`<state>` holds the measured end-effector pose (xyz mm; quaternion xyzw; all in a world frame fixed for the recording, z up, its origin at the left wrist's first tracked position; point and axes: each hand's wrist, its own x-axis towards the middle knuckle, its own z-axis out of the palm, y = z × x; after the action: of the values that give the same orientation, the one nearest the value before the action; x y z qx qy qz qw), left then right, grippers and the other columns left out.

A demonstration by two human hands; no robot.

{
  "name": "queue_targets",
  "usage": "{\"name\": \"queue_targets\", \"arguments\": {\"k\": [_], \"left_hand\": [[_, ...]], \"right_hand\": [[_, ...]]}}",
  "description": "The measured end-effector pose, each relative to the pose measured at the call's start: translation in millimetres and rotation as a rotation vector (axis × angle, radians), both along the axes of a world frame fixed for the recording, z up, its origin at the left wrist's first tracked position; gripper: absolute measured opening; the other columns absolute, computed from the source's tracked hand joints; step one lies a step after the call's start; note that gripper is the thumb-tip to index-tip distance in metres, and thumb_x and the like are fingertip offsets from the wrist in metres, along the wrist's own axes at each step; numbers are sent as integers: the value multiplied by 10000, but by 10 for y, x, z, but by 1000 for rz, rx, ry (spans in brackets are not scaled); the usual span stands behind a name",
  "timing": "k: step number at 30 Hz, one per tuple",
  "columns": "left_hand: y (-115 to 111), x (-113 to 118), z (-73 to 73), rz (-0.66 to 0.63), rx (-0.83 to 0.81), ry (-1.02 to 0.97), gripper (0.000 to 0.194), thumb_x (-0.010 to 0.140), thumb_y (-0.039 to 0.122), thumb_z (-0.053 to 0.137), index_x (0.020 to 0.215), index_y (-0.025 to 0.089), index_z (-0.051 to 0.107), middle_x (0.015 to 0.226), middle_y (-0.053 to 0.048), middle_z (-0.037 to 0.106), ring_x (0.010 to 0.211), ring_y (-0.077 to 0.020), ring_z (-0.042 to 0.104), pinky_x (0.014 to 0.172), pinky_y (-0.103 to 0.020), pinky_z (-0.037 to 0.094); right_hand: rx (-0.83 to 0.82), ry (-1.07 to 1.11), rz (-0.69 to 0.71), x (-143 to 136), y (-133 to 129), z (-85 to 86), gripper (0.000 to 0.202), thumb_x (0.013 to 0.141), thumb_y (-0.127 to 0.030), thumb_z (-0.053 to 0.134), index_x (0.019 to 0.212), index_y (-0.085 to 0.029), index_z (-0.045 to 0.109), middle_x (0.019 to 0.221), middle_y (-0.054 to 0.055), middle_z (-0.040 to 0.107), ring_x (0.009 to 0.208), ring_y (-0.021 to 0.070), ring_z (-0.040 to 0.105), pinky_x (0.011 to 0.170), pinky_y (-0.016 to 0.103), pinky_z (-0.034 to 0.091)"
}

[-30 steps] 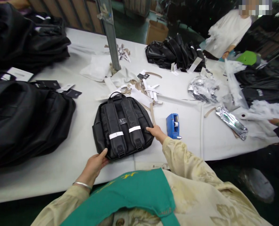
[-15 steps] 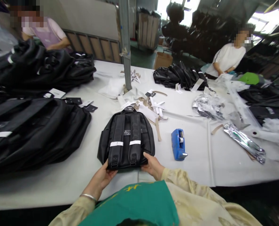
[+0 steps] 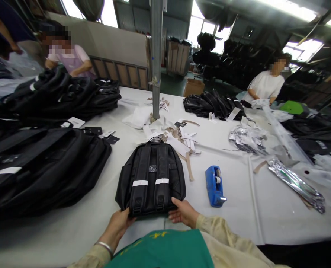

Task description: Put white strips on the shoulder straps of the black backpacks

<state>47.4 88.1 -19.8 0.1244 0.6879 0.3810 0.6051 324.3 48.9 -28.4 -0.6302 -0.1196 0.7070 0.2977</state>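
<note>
A black backpack [image 3: 151, 191] lies on the white table in front of me, strap side up, its top handle pointing away. White bands wrap both shoulder straps. My left hand [image 3: 119, 224] holds the lower left corner, thumb on the edge and fingers partly hidden beneath. At the lower right corner my right hand [image 3: 184, 213] grips the bag, thumb on top and fingers curled under the edge. A blue tape dispenser [image 3: 214, 186] stands to the right of the bag.
Black backpacks [image 3: 48, 163] are piled at left, more bags [image 3: 212, 105] farther back. Paper and tan strips [image 3: 182, 139] lie behind my bag, near a metal post [image 3: 156, 63]. Silver packets [image 3: 296, 182] and clear plastic lie right. Two co-workers [image 3: 73, 61] [image 3: 266, 85] stand across the table.
My view has tilted upward, so the table and bags appear lower in the picture. Both hands keep their places at the backpack's lower corners.
</note>
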Motion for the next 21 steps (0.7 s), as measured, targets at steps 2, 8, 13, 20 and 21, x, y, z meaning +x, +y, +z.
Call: {"name": "queue_targets", "arguments": {"k": [2,8,13,20,21], "left_hand": [[51,-154,23,-106,-13,207,145,728,183,764,807,147,647,651,-66,698,735,-300,712,657,-367,580],[198,-331,-21,-216,-14,220,278,655,278,836,857,141,703,703,-99,730,708,-304,715,614,-360,566],[149,-260,-122,-81,-71,-1,252,679,271,827,856,141,703,744,-110,744,699,-263,713,603,-327,564],[-112,-196,-57,239,-93,-217,371,617,494,788,891,261,696,795,-73,758,865,-315,728,712,-406,607],[-162,-180,-27,221,-107,-207,447,592,566,761,934,281,711,844,-79,766,920,-336,722,738,-428,608]], "right_hand": [[44,-268,96,188,23,105,450,816,-604,622,879,-159,594,740,123,694,594,229,671,513,314,501],[246,-399,-34,487,318,136,474,701,-515,751,1029,-187,656,1110,141,710,1041,295,652,758,358,511],[26,37,28,451,639,-1,401,768,-464,636,980,-128,699,947,142,751,861,264,707,735,379,535],[363,255,-18,-199,421,222,428,581,-260,783,981,-117,730,911,111,763,884,277,714,929,411,518],[386,281,-8,-346,317,226,460,576,-260,795,1013,-135,727,940,99,762,913,278,709,941,414,513]]}}
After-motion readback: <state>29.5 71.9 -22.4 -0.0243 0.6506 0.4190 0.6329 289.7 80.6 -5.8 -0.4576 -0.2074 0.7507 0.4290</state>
